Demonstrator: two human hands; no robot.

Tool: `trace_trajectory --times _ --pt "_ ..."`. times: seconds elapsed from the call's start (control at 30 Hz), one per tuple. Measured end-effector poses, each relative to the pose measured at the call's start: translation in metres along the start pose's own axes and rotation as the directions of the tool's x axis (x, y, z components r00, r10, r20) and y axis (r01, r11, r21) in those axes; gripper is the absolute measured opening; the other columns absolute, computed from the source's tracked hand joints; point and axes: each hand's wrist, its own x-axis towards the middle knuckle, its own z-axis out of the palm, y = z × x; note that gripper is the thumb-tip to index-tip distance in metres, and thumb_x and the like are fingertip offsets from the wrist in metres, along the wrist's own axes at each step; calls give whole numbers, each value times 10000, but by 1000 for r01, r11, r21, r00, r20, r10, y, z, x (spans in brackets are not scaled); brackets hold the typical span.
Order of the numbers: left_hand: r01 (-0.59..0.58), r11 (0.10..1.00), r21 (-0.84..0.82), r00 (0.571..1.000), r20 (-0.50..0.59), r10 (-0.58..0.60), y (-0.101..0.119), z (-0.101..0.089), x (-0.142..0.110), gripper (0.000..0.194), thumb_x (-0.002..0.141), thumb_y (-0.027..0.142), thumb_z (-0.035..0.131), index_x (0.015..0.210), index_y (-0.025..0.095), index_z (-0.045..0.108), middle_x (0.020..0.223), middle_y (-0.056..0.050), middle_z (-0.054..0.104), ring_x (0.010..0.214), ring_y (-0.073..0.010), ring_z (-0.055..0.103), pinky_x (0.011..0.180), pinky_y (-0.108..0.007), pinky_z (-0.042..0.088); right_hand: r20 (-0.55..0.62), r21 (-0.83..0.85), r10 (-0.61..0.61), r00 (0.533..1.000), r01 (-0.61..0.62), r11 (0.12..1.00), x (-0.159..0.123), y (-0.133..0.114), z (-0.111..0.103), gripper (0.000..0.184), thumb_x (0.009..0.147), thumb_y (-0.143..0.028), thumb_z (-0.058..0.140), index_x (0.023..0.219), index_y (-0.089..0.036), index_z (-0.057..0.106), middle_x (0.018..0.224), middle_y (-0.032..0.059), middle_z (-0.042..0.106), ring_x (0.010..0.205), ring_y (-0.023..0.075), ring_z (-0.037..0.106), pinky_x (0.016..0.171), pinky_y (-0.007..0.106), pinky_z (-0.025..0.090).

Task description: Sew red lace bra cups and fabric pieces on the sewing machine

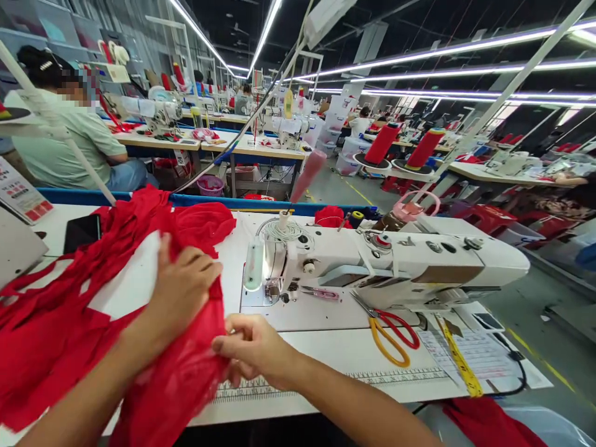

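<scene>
A red fabric piece [186, 366] hangs over the front of the table, slightly blurred, between my two hands. My left hand [184, 282] is closed over its upper part, with the fingers bent and partly smeared. At its right edge my right hand [254, 347] pinches the cloth between thumb and fingers. More red fabric [41, 354] lies heaped on the left half of the table. Just right of my hands stands a white sewing machine [363, 257], its needle area lit. Pink-handled snips [321, 293] rest beneath the machine's arm.
Scissors [388, 332] with red and yellow handles lie before the machine. A yellow tape measure [460, 360] crosses papers at the right. A phone [82, 233] sits at the left. Red thread cones [423, 149] stand behind. A co-worker [65, 130] sits at the far left.
</scene>
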Motion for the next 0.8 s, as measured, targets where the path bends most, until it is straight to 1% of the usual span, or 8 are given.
trace_trajectory --times 0.1,0.2,0.3,0.4,0.47,0.6,0.7,0.8 --pt "-32 999 -12 999 32 33 25 73 18 397 736 -81 422 877 194 670 812 -10 657 925 -222 631 1144 -666 280 -321 -284 143 936 -239 928 -14 31 -25 267 912 -373 599 747 -214 463 579 -38 600 484 122 546 517 230 374" --pt "22 1000 -21 1000 -1 -22 31 112 10 382 796 -26 481 1076 159 664 1102 -144 659 1116 -318 592 1062 -666 378 -466 -614 -129 875 -215 760 -28 51 -45 138 835 -229 700 883 -192 576 760 18 661 715 194 621 677 288 429" --pt "27 998 -52 999 23 -26 29 111 -1 282 905 64 448 1081 147 652 1067 -155 651 1029 -293 613 947 -517 503 -214 -917 -490 845 -1 399 -35 58 -57 278 873 -238 701 1126 -184 599 1058 86 668 957 240 601 812 343 425" --pt "-60 992 -112 989 126 75 32 97 -7 237 961 142 437 1036 193 656 949 -78 672 846 -216 635 778 -346 551 54 -958 -596 801 211 197 -36 56 -64 141 939 -156 593 1076 -183 613 1054 56 667 964 197 573 874 351 377" --pt "-97 986 -133 978 171 120 37 93 -10 222 978 282 505 1135 196 637 1073 -93 686 937 -241 645 822 -369 553 126 -955 -614 780 263 138 -37 54 -69 83 954 -131 549 948 -181 616 944 29 664 887 169 559 891 359 349" --pt "-46 982 -184 954 283 98 45 101 -9 593 903 591 601 1331 185 548 1334 -153 607 1211 -339 556 1058 -546 437 146 -960 -643 752 265 92 -39 56 -76 232 983 -244 550 759 -187 575 762 -2 595 780 154 516 890 377 319" --pt "24 967 -253 943 326 62 42 112 -3 645 860 667 617 1289 186 591 1294 -154 628 1267 -358 514 1161 -610 288 106 -966 -678 727 236 102 -37 61 -79 273 984 -263 546 723 -184 558 744 -7 588 756 147 510 906 387 307" --pt "63 951 -303 954 299 32 34 119 3 606 848 664 636 1234 196 628 1275 -141 638 1284 -354 502 1181 -600 250 59 -967 -706 706 215 134 -32 68 -81 172 971 -282 574 842 -176 613 849 7 644 789 152 537 929 397 301"
